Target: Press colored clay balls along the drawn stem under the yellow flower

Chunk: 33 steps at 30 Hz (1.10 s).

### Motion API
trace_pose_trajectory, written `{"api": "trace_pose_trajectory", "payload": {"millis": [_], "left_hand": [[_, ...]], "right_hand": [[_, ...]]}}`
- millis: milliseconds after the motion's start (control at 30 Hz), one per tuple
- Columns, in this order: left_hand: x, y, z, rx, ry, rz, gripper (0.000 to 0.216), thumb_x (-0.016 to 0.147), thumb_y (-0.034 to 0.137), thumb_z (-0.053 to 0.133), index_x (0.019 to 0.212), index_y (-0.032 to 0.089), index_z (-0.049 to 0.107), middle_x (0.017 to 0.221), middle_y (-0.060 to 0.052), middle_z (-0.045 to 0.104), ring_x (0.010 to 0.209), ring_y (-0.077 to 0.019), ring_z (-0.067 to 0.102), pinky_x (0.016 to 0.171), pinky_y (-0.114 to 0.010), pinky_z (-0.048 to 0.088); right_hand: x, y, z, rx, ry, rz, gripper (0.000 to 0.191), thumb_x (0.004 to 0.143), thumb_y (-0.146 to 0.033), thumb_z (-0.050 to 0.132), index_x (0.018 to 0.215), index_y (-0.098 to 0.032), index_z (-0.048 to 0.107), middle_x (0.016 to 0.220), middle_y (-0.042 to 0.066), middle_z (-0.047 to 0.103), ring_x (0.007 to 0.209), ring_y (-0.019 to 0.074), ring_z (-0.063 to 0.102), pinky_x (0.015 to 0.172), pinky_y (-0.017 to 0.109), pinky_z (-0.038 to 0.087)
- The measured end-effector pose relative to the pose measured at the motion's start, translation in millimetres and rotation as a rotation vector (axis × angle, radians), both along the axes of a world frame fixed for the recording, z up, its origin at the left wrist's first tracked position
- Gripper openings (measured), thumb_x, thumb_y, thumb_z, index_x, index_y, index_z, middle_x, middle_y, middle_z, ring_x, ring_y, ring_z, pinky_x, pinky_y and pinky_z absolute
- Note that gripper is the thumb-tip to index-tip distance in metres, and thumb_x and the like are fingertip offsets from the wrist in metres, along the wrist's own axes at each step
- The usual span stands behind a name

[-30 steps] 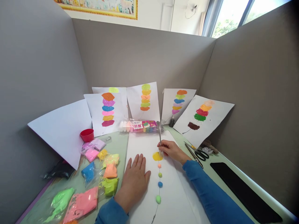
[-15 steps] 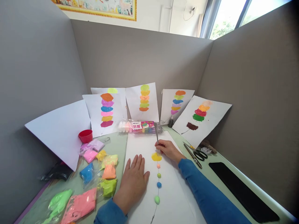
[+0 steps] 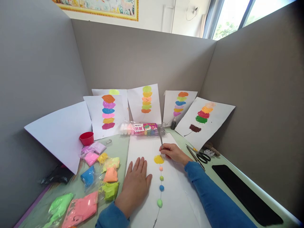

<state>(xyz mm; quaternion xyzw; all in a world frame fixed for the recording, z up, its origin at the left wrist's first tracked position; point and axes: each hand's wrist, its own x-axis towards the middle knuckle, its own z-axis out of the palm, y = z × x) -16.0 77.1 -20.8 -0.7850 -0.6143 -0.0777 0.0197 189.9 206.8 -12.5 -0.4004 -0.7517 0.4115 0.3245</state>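
My right hand grips a metal fork, its tines pointing down at the right edge of a flattened yellow clay patch. My left hand lies flat, fingers spread, on the white paper. Below the yellow patch, along a thin drawn line, sit small clay balls: an orange one, a yellow-green one, a blue one and a light green one. Whether the tines touch the clay I cannot tell.
Bagged clay, such as a pink pack and a blue pack, lies at left near a red cup. A clay package lies behind the paper. Scissors and a black mat are at right. Artworks lean behind.
My right hand has shifted slightly right with the fork, whose tines moved from on the yellow clay toward its right edge. My left hand stays in place.
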Motion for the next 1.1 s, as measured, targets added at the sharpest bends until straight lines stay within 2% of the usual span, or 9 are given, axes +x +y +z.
{"api": "trace_pose_trajectory", "payload": {"millis": [167, 267, 367, 467, 567, 733, 867, 1100], "left_hand": [[0.4, 0.7, -1.5, 0.020, -0.008, -0.005, 0.054, 0.094, 0.038, 0.024, 0.138, 0.010, 0.038, 0.146, -0.011, 0.031, 0.137, -0.0242, 0.025, 0.112, -0.048, 0.021], [-0.3, 0.8, -2.5, 0.024, -0.010, -0.004, 0.054, 0.094, 0.038, 0.025, 0.138, 0.011, 0.039, 0.146, -0.010, 0.032, 0.137, -0.0244, 0.026, 0.112, -0.048, 0.022], [-1.0, 0.7, -2.3, 0.030, -0.009, -0.004, 0.053, 0.094, 0.038, 0.026, 0.138, 0.011, 0.039, 0.146, -0.011, 0.033, 0.137, -0.0246, 0.026, 0.112, -0.048, 0.023], [-1.2, 0.6, -1.2, 0.028, -0.007, -0.007, 0.053, 0.094, 0.038, 0.026, 0.138, 0.010, 0.039, 0.146, -0.011, 0.033, 0.137, -0.0246, 0.026, 0.112, -0.048, 0.023], [-0.7, 0.8, 0.1, 0.012, -0.004, -0.004, 0.054, 0.094, 0.038, 0.025, 0.138, 0.010, 0.038, 0.146, -0.011, 0.032, 0.137, -0.0246, 0.025, 0.112, -0.049, 0.022], [-0.1, 0.5, -0.3, 0.016, 0.000, -0.002, 0.054, 0.094, 0.037, 0.025, 0.138, 0.010, 0.038, 0.146, -0.011, 0.032, 0.137, -0.0248, 0.025, 0.112, -0.049, 0.022], [-0.7, -0.2, -1.3, 0.015, 0.001, -0.003, 0.054, 0.094, 0.038, 0.024, 0.138, 0.010, 0.038, 0.146, -0.011, 0.031, 0.137, -0.0247, 0.024, 0.112, -0.049, 0.021], [-0.1, 1.0, 0.5, 0.009, -0.006, -0.002, 0.054, 0.094, 0.038, 0.026, 0.138, 0.010, 0.038, 0.146, -0.011, 0.032, 0.137, -0.0247, 0.025, 0.112, -0.048, 0.022]], "right_hand": [[-11.9, 5.8, -8.9, 0.054, 0.043, -0.064, 0.014, 0.076, -0.029, 0.055, 0.080, -0.017, 0.061, 0.053, -0.005, 0.046, 0.044, 0.0079, 0.039, 0.044, 0.021, 0.031], [-11.3, 6.0, -5.3, 0.072, 0.063, -0.075, 0.015, 0.077, -0.030, 0.055, 0.081, -0.017, 0.061, 0.055, -0.005, 0.046, 0.048, 0.0087, 0.040, 0.047, 0.021, 0.033], [-4.7, 2.1, 3.9, 0.056, 0.066, -0.053, 0.016, 0.077, -0.030, 0.055, 0.083, -0.017, 0.061, 0.058, -0.004, 0.048, 0.049, 0.0085, 0.042, 0.049, 0.021, 0.034], [-0.4, -2.5, 8.9, 0.005, 0.029, 0.004, 0.015, 0.074, -0.029, 0.057, 0.080, -0.016, 0.062, 0.051, -0.005, 0.046, 0.045, 0.0082, 0.040, 0.045, 0.021, 0.032], [-4.2, -3.6, 4.9, -0.017, 0.013, 0.027, 0.013, 0.073, -0.027, 0.057, 0.076, -0.016, 0.063, 0.048, -0.006, 0.044, 0.043, 0.0082, 0.039, 0.044, 0.020, 0.031], [-16.1, 3.1, -5.6, 0.027, 0.063, -0.034, 0.014, 0.075, -0.028, 0.055, 0.079, -0.017, 0.061, 0.056, -0.005, 0.046, 0.047, 0.0083, 0.040, 0.046, 0.021, 0.034], [-13.8, 4.0, -1.8, 0.046, 0.080, -0.051, 0.014, 0.076, -0.029, 0.055, 0.081, -0.017, 0.061, 0.056, -0.005, 0.046, 0.048, 0.0083, 0.041, 0.047, 0.020, 0.034], [-12.2, -2.5, 0.1, -0.012, 0.032, 0.021, 0.014, 0.073, -0.028, 0.057, 0.077, -0.016, 0.063, 0.049, -0.005, 0.045, 0.044, 0.0084, 0.042, 0.043, 0.020, 0.034]]}}
